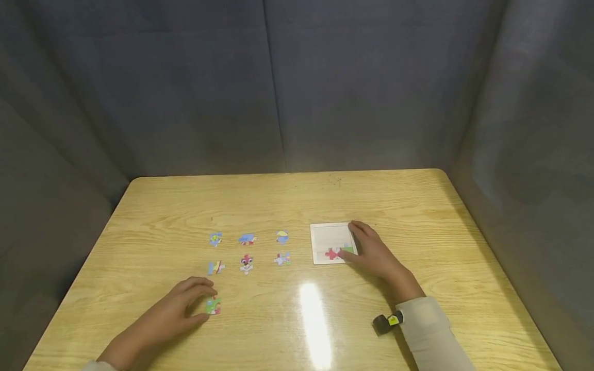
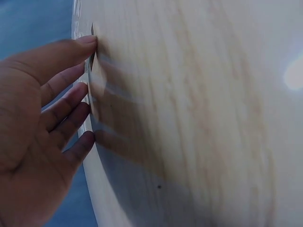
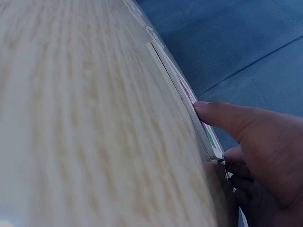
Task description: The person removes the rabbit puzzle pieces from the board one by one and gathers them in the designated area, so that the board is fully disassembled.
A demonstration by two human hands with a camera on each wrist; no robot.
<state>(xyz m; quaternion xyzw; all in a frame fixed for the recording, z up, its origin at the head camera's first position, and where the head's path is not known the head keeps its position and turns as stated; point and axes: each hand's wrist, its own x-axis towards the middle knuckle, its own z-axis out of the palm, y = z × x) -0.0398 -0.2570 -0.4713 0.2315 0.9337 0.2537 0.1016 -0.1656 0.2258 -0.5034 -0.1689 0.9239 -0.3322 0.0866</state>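
My left hand (image 1: 169, 312) is at the table's near left. Its thumb and forefinger pinch a green jigsaw piece (image 1: 213, 305) by opposite edges, close to the tabletop. In the left wrist view, a thin dark edge (image 2: 93, 52) shows by the thumb tip of the left hand (image 2: 45, 109). My right hand (image 1: 378, 255) holds the right side of a square wooden puzzle tray (image 1: 317, 234), thumb low over the pieces and forefinger by the top right corner. Inside the tray lie a red piece (image 1: 332, 253) and a green piece (image 1: 347, 249), partly covered by the thumb.
Between hands and tray, loose pieces lie in two rows, among them a yellow-blue piece (image 1: 282, 237) and a dog-face piece (image 1: 247, 264). A black strap with a yellow label (image 1: 393, 320) is on the right wrist. Grey curtains (image 1: 185, 103) surround the wooden table (image 1: 260, 335).
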